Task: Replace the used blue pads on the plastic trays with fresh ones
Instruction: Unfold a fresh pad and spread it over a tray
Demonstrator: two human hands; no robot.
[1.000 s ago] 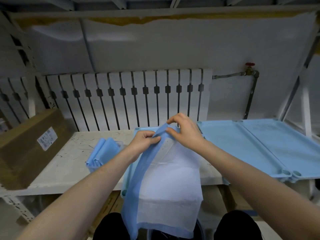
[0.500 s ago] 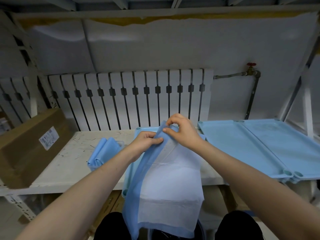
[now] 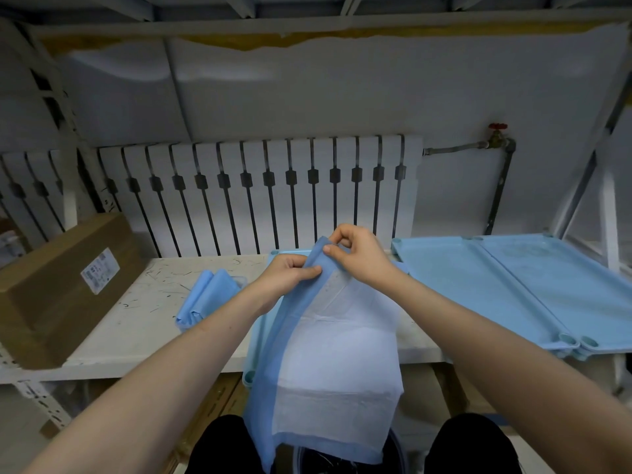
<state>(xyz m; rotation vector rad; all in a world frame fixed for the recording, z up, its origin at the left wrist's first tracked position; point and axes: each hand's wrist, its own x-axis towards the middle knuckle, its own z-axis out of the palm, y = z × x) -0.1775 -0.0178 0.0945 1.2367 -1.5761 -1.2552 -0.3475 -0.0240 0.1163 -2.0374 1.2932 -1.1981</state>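
Note:
A blue pad (image 3: 328,378) with a white inner face hangs from both hands over the table's front edge, down toward my lap. My left hand (image 3: 290,273) pinches its blue left edge near the top. My right hand (image 3: 355,253) pinches the top corner just to the right of it. Under the pad lies a light blue plastic tray (image 3: 256,340), mostly covered. A bundle of folded blue pads (image 3: 207,297) rests on the table to the left. Two more light blue trays (image 3: 513,289) lie side by side at the right.
A long cardboard box (image 3: 65,285) lies at the table's left end. A white radiator (image 3: 256,189) runs along the back wall, with a pipe and red valve (image 3: 497,131) at its right. A dark bin (image 3: 342,463) is partly visible between my knees.
The hands have stayed almost in place. My right hand's fingers shifted slightly on the pad's top corner, working the layers apart; the pad hangs much the same.

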